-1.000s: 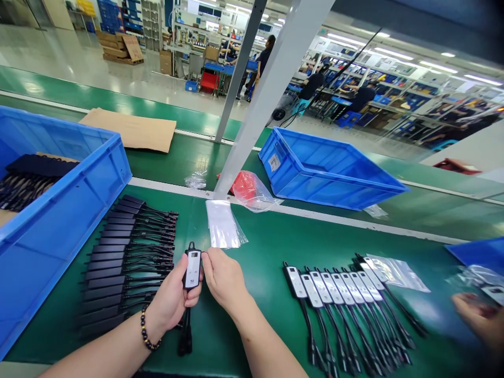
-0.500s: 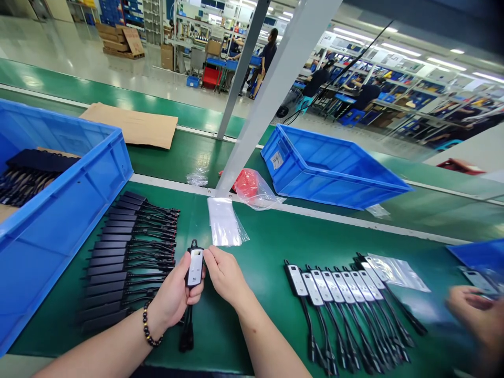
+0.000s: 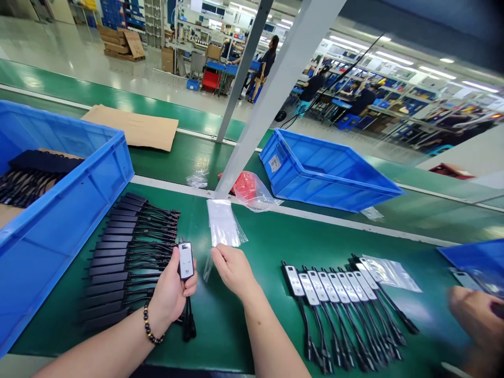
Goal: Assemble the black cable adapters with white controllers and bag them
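Note:
My left hand (image 3: pixel 173 289) is wrapped round a small black device with a white-grey face (image 3: pixel 186 261), held upright with its black cables hanging below. My right hand (image 3: pixel 233 270) is apart from it, just to the right, pinching a clear strip of film (image 3: pixel 208 266) that hangs from the fingertips. Beyond the right hand lies a stack of clear plastic bags (image 3: pixel 222 223). On the left, a row of black cabled devices (image 3: pixel 114 260) lies face down. To the right, another row (image 3: pixel 334 287) lies with the pale faces up.
A deep blue crate (image 3: pixel 79 210) with more cabled devices stands at left, another blue crate (image 3: pixel 331 173) behind. A metal post (image 3: pixel 252 131) rises from the bench near a red item in a clear bag (image 3: pixel 246 188). A co-worker's hand (image 3: pixel 474 312) is at far right.
My right hand has come away from the device's face, with the clear film now showing at its fingertips. My left hand has shifted slightly left with the device.

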`<state>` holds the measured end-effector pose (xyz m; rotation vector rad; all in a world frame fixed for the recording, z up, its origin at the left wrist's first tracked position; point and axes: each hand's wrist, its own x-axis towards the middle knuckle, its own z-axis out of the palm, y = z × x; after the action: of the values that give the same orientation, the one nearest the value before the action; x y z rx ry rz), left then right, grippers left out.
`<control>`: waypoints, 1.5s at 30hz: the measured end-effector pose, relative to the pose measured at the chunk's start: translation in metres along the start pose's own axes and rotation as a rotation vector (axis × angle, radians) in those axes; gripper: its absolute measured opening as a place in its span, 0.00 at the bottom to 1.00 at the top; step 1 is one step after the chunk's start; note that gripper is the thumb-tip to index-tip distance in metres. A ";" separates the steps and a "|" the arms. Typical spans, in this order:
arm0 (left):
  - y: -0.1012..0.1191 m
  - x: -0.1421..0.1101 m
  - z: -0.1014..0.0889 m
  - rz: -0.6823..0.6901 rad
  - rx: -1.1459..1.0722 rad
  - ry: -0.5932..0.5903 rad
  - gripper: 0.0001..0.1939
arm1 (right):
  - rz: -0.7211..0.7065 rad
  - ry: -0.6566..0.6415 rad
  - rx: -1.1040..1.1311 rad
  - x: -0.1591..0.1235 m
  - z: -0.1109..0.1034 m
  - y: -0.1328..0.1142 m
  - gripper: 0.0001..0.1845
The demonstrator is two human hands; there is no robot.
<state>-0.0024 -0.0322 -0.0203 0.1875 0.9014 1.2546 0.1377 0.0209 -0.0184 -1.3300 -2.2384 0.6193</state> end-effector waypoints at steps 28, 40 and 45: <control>-0.003 -0.001 -0.006 0.033 -0.076 -0.087 0.18 | 0.223 0.159 0.148 -0.042 0.027 -0.045 0.08; -0.004 0.000 -0.010 -0.023 0.061 -0.159 0.18 | 0.231 0.252 -0.101 -0.035 0.000 -0.007 0.09; -0.005 0.002 -0.012 -0.088 0.093 -0.198 0.19 | 0.343 0.195 -0.360 0.020 -0.026 0.051 0.10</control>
<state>-0.0064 -0.0362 -0.0324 0.3366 0.7885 1.0932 0.1793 0.0649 -0.0251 -1.8885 -2.0404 0.1839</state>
